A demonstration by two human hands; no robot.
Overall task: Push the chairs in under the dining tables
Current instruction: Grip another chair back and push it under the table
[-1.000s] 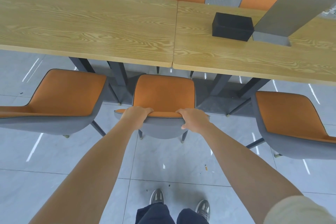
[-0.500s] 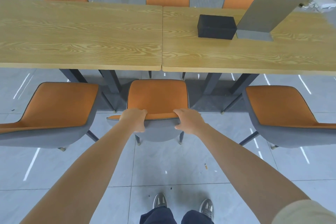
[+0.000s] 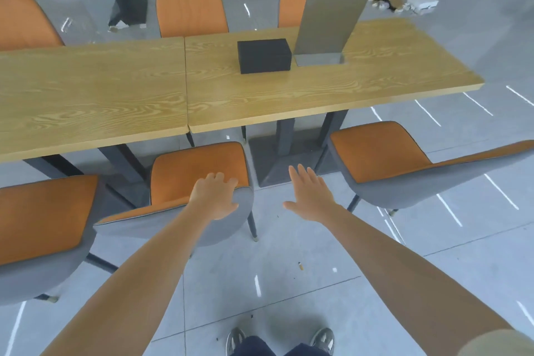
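Two wooden dining tables (image 3: 260, 101) stand end to end. The middle chair (image 3: 185, 176), orange seat in a grey shell, has its seat front at the table edge. My left hand (image 3: 215, 196) lies with relaxed fingers over the right end of its backrest top. My right hand (image 3: 310, 196) hovers open over the floor to the right of that chair, touching nothing. A right chair (image 3: 384, 159) and a left chair (image 3: 40, 220) stand out from the tables on my side.
A black box (image 3: 264, 55) and a grey upright sign stand (image 3: 329, 20) sit on the right table. Orange chairs (image 3: 190, 10) line the far side. Dark table legs (image 3: 284, 139) and a base plate lie between the middle and right chairs. My shoes (image 3: 323, 339) are below.
Both hands have let go of the middle chair's backrest. My right hand has lifted off and moved right; the view has swung to the right.
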